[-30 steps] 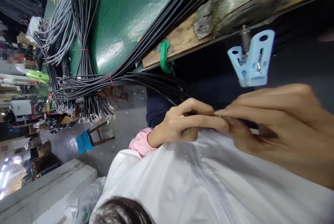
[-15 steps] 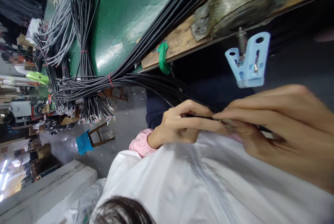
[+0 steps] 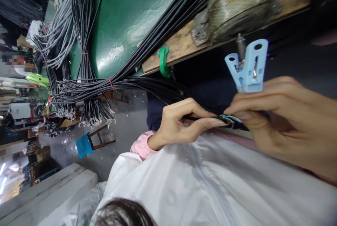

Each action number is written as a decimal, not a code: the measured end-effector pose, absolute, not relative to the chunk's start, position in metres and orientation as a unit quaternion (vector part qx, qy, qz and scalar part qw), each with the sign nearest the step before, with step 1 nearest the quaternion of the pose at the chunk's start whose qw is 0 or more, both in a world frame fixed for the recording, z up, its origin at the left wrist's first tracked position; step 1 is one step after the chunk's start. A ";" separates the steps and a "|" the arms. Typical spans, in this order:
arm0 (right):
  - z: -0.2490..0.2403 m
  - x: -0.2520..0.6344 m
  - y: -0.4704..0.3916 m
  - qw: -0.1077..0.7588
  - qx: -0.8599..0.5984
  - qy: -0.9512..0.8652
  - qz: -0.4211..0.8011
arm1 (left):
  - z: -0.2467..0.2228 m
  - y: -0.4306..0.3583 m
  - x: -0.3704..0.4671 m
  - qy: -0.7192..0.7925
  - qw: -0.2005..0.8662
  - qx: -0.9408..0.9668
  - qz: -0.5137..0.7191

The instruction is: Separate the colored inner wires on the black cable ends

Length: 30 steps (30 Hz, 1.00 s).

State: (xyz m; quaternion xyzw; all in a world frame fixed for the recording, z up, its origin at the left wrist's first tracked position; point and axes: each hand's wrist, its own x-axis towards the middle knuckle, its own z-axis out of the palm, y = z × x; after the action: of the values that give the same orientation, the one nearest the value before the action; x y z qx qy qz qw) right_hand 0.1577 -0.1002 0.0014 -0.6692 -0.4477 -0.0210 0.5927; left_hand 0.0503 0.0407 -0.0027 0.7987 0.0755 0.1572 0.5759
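My left hand (image 3: 184,120) pinches a black cable (image 3: 193,117) between thumb and forefinger, close to its end. Thin coloured wires (image 3: 231,118), blue, yellow and white among them, show between my two hands. On the right, my right hand (image 3: 284,120) has thumb and forefinger closed on these wires and a dark piece beside them. A light blue clip (image 3: 254,66) stands just above my right hand. Long black cables (image 3: 155,33), tied with a red band (image 3: 112,82), run across the table edge near my left hand.
The green table (image 3: 118,19) carries grey cables (image 3: 61,33) and another tied black bundle (image 3: 83,36). Along its wooden edge (image 3: 179,45) are a green hook (image 3: 163,61) and a plastic-wrapped object (image 3: 237,8). A blue stool (image 3: 84,145) stands on the floor.
The coloured wires have come into view between my hands. My left thumb and forefinger now show in a pinch, and my right hand has shifted slightly. The clip appears slightly lower and further left.
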 end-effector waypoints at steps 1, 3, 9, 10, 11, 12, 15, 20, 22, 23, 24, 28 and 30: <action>0.000 0.160 -0.100 0.605 -0.673 -0.425 0.016 | -0.003 0.040 0.052 0.063 0.578 0.793 0.181; -0.002 0.165 -0.096 0.639 -0.690 -0.326 0.092 | -0.003 0.038 0.057 0.039 0.582 0.780 0.229; 0.014 0.184 -0.070 0.734 -0.601 -0.075 0.306 | 0.004 0.030 0.069 0.127 0.595 0.755 0.245; 0.019 0.186 -0.066 0.744 -0.569 -0.081 0.341 | 0.006 0.028 0.072 0.139 0.595 0.752 0.247; 0.022 0.188 -0.063 0.749 -0.541 -0.088 0.371 | 0.007 0.027 0.074 0.144 0.595 0.748 0.257; 0.023 0.190 -0.060 0.753 -0.519 -0.088 0.394 | 0.008 0.025 0.076 0.142 0.594 0.744 0.272; 0.021 0.192 -0.057 0.755 -0.487 -0.088 0.431 | 0.012 0.022 0.081 0.115 0.589 0.732 0.323; 0.017 0.193 -0.053 0.750 -0.468 -0.128 0.451 | 0.015 0.020 0.085 0.120 0.590 0.740 0.300; 0.016 0.192 -0.050 0.744 -0.460 -0.146 0.461 | 0.016 0.020 0.085 0.135 0.597 0.739 0.282; 0.015 0.192 -0.049 0.742 -0.458 -0.155 0.464 | 0.016 0.020 0.085 0.142 0.597 0.739 0.277; 0.014 0.193 -0.048 0.741 -0.457 -0.163 0.464 | 0.016 0.019 0.085 0.148 0.595 0.742 0.273; 0.001 0.196 -0.049 0.738 -0.490 -0.188 0.425 | 0.014 0.020 0.082 0.133 0.577 0.752 0.291; -0.003 0.197 -0.053 0.734 -0.528 -0.203 0.377 | 0.010 0.022 0.080 0.121 0.575 0.758 0.285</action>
State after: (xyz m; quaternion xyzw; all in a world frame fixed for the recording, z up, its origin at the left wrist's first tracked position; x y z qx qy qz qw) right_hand 0.1969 -0.0531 -0.0034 -0.5276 -0.2028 0.3771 0.7338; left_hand 0.0797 0.0216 0.0100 0.7575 0.1214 0.2848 0.5748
